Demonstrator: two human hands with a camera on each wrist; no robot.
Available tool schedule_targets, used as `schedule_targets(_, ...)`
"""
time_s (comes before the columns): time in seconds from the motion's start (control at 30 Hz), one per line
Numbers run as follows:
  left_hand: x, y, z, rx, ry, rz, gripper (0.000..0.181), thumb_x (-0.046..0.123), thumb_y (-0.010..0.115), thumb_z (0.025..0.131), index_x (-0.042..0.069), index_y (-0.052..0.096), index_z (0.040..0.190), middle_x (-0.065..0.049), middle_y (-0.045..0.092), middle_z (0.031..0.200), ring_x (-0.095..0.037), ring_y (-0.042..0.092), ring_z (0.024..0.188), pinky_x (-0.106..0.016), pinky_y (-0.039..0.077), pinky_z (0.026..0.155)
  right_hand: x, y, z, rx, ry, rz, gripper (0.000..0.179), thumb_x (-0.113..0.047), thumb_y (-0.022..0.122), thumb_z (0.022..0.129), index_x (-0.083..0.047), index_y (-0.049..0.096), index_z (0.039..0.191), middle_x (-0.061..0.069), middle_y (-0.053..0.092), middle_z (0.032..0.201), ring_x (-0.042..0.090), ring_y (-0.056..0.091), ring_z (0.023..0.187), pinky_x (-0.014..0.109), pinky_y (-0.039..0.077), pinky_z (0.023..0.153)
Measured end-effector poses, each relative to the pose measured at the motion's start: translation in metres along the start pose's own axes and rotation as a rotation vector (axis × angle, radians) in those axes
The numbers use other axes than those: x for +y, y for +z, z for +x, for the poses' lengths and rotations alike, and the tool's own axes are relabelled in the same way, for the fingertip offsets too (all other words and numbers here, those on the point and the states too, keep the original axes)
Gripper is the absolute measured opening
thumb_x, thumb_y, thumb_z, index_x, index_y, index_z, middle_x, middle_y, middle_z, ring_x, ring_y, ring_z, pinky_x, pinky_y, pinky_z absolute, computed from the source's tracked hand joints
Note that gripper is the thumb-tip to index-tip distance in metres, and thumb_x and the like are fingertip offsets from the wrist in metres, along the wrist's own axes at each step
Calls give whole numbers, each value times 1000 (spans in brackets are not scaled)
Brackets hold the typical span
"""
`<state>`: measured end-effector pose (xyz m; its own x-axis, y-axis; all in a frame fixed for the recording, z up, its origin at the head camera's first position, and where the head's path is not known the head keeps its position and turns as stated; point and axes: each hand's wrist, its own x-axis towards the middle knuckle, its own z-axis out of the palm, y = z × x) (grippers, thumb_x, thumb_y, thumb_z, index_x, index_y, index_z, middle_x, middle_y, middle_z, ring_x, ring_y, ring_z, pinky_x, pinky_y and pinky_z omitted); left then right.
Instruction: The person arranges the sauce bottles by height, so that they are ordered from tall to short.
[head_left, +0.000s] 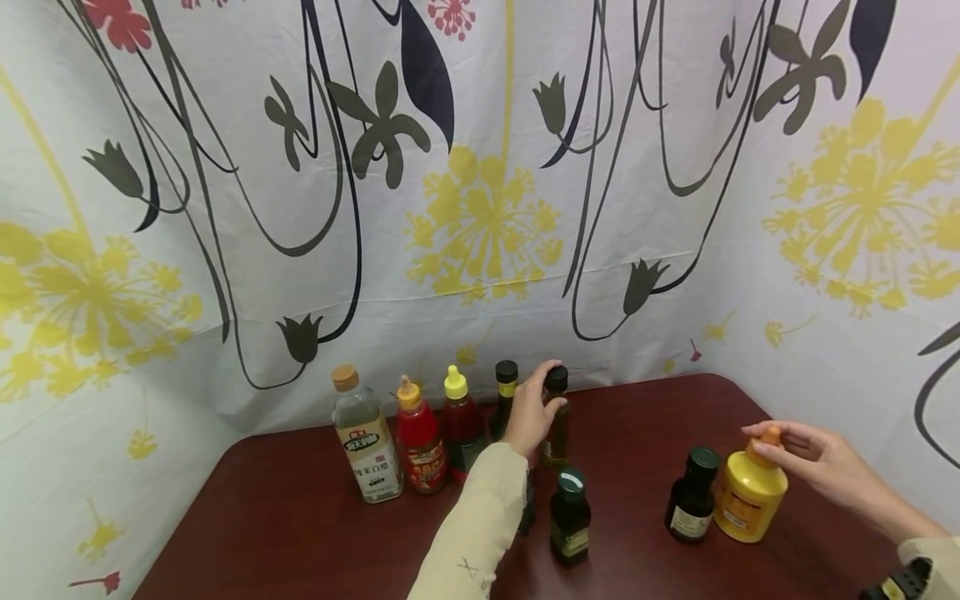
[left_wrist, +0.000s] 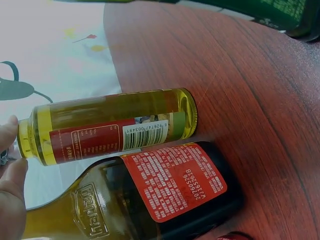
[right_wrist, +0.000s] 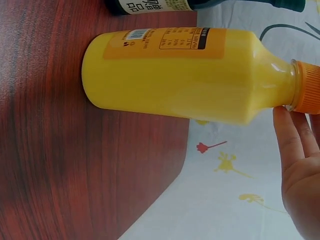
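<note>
My left hand (head_left: 528, 417) reaches to the back row and grips a slim bottle of golden oil (head_left: 557, 429) by its neck, just under the black cap. In the left wrist view that oil bottle (left_wrist: 115, 127) stands on the table, its red label and barcode showing. Right against it is a larger dark bottle (left_wrist: 195, 200) with a red label. At the right, my right hand (head_left: 832, 468) pinches the orange nozzle cap of a yellow squeeze bottle (head_left: 750, 496). The right wrist view has fingertips (right_wrist: 287, 125) at the neck of this yellow bottle (right_wrist: 175, 75); the thumb is hidden there.
A small dark bottle (head_left: 692, 496) stands beside the yellow one; another green-capped bottle (head_left: 570, 521) is mid-table. Along the back left are a clear vinegar bottle (head_left: 369, 442), a red sauce bottle (head_left: 422, 442) and a yellow-capped sauce bottle (head_left: 461, 417). A patterned curtain (head_left: 480, 208) hangs behind.
</note>
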<state>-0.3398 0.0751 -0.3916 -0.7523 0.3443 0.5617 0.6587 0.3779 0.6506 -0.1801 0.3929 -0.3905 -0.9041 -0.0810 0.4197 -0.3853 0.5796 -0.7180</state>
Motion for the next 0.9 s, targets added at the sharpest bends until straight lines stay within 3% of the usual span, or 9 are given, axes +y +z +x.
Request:
schedule_targets(0.17, 1, 0, -1, 0, 1, -5, 56, 1, 69, 73, 15, 48, 123, -5, 58, 88, -14, 43, 60, -19, 34, 57, 0, -2, -1, -18, 15, 41, 22, 4, 56, 84, -2, 59, 105, -19, 61, 98, -6, 56, 88, 16, 47, 64)
schedule_targets(0.43, 3, 0, -1, -3, 5, -9, 56, 0, 69, 73, 15, 49, 123, -8, 60, 99, -13, 45, 62, -19, 35, 58, 2, -1, -5, -32, -81, 50, 34, 12, 60, 77, -5, 57, 106, -21, 58, 100, -6, 55, 90, 15, 47, 64)
schedule_targets(0.67, 1, 0, -1, -3, -3, -9, 56, 1, 69, 73, 16, 49, 123, -8, 60, 101, -11, 44, 62, -18, 35, 58, 1, -1, -5, -16, -37, 17, 32, 7, 62, 78, -9, 59, 106, -22, 58, 99, -8, 54, 88, 16, 48, 60)
schedule_targets(0.9, 1, 1, -1, 13, 3, 8, 57, 1, 69, 73, 16, 49, 124, -8, 60, 105, -12, 47, 65, -19, 37, 59, -3, -2, -2, 0, -12, -11, 27, 5, 64, 76, -3, 61, 102, -21, 60, 94, -6, 57, 83, 18, 49, 58)
